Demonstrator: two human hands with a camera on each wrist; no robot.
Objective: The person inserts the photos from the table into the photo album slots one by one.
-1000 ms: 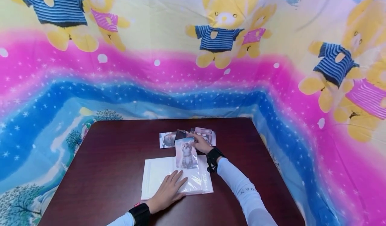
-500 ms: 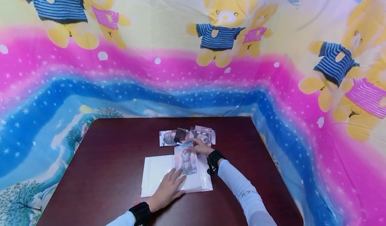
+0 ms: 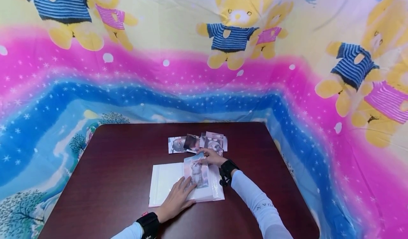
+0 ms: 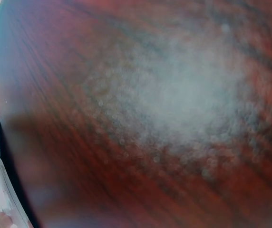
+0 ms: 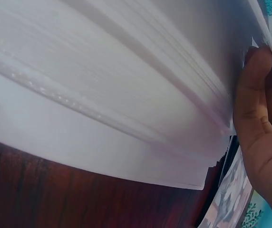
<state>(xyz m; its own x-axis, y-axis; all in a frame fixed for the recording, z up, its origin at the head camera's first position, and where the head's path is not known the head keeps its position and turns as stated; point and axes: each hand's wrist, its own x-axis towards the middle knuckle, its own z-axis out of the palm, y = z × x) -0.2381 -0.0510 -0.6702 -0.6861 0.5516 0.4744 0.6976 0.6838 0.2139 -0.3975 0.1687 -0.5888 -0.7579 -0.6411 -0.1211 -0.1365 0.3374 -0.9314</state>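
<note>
An open photo album [image 3: 165,182] with white pages lies on the table. Over its right page is a photo [image 3: 197,173] of a grey kitten, most of its length now within the page. My right hand [image 3: 213,158] pinches this photo near its far edge; in the right wrist view, thumb and fingers close on the thin sheet [image 5: 263,26] above the album pages [image 5: 88,85]. My left hand [image 3: 178,196] rests on the album with fingers extended, the fingertips at the photo's near left side. The left wrist view catches only a sliver of album [image 4: 7,190] and fingertips.
Beyond the album lies a spread of overlapping photos: a left one [image 3: 176,145], a dark one [image 3: 192,142] and several at the right [image 3: 214,142]. The dark red table [image 3: 121,161] is backed by a bear-print cloth [image 3: 178,72].
The kitten photo has slid toward me, deeper over the right page, with my right hand following it. My left hand has stayed almost in place on the album.
</note>
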